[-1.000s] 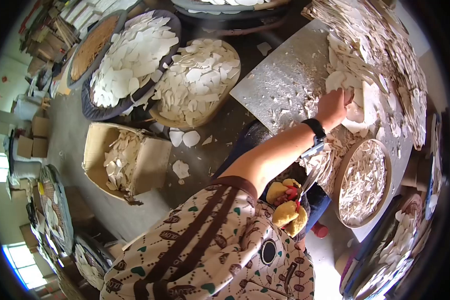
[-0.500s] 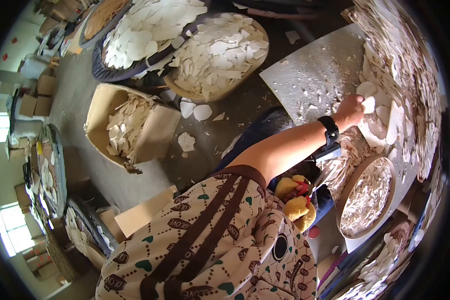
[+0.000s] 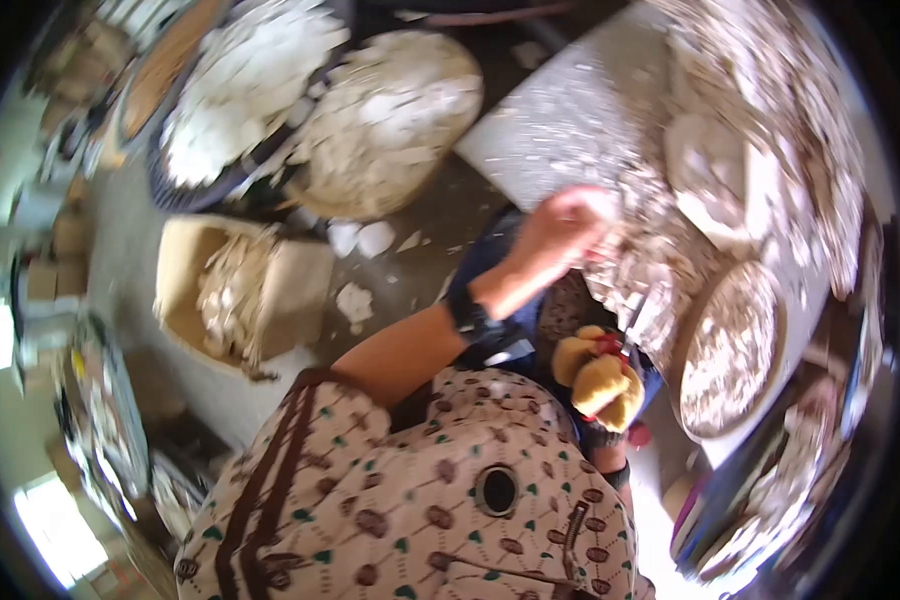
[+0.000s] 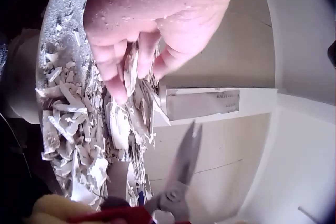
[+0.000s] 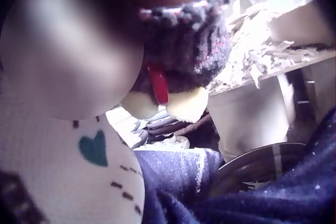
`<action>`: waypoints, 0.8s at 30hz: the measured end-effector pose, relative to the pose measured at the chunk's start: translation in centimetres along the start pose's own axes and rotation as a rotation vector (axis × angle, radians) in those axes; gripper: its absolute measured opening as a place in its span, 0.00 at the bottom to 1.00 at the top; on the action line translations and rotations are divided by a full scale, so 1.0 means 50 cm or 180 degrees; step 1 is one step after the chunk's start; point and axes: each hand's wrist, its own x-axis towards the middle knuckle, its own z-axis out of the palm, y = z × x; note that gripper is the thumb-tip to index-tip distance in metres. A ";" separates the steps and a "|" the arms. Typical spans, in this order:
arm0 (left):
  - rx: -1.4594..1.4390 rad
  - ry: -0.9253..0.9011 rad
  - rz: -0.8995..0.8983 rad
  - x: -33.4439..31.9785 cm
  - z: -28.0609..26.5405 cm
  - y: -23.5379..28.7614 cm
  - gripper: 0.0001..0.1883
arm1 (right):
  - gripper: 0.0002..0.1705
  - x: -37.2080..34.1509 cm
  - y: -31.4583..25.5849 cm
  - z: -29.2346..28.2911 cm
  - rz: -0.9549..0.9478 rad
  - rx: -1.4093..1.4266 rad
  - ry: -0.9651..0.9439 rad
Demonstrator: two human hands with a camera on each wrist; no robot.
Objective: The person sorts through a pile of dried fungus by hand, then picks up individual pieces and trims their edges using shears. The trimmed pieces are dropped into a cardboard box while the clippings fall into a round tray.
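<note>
Over the grey board (image 3: 545, 125), the bare left hand (image 3: 570, 225) is blurred in the head view. The left wrist view shows the left hand (image 4: 157, 19) with bent fingers pinching a thin flake (image 4: 131, 69) above a heap of pale scraps (image 4: 121, 124). The right hand (image 3: 600, 378), in a knitted glove with yellow fingertips, grips scissors (image 3: 635, 318); their blades (image 4: 186, 161) point up below the left hand, nearly together. Only the glove (image 5: 184, 45) and a red handle (image 5: 158, 85) show in the right wrist view.
An oval tray (image 3: 685, 375) of shredded scraps stands at the board's front edge. Flat stacked pieces (image 3: 800, 130) line its right side. Left of the board are a basket (image 3: 475, 95) of white pieces and a cardboard box (image 3: 305, 290) with scraps.
The left hand has moved left and nearer the body, away from the round pieces on the board where it was pinching a white one. The gloved hand and scissors remain near the lap.
</note>
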 end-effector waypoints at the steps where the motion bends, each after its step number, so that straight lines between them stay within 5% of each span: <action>1: -0.0020 0.0082 0.0129 -0.011 0.005 0.013 0.26 | 0.19 0.007 0.005 0.039 0.0348 0.0473 -0.0065; 3: 0.0446 0.0556 -0.0240 -0.015 0.005 0.023 0.29 | 0.17 0.006 0.000 0.018 -0.0084 -0.0773 0.0044; 7: 0.0829 0.0546 -0.0485 -0.025 0.012 0.019 0.23 | 0.15 0.041 0.013 -0.052 -0.0307 -0.1443 -0.0680; 8: 0.0856 0.0516 -0.0461 -0.028 0.016 0.016 0.22 | 0.13 0.044 0.000 -0.054 -0.0485 -0.2381 -0.1053; 12: 0.1065 0.0262 -0.0556 -0.036 0.031 -0.011 0.21 | 0.14 0.052 0.023 -0.033 0.0023 0.0476 -0.0789; 14: 0.1134 0.0112 -0.0662 -0.040 0.038 -0.021 0.21 | 0.12 0.059 0.021 -0.043 -0.0141 0.0413 -0.0775; 15: 0.1271 0.0031 -0.0845 -0.041 0.049 -0.016 0.21 | 0.12 0.044 0.013 -0.035 -0.0532 -0.1066 -0.0478; 21: 0.1235 0.0462 -0.0423 -0.043 0.075 -0.072 0.24 | 0.12 0.044 0.014 -0.074 -0.1293 -0.4242 -0.0303; 24: 0.1507 0.0132 -0.0692 -0.029 0.075 -0.063 0.23 | 0.21 0.049 0.015 -0.093 -0.1386 -0.4277 -0.0162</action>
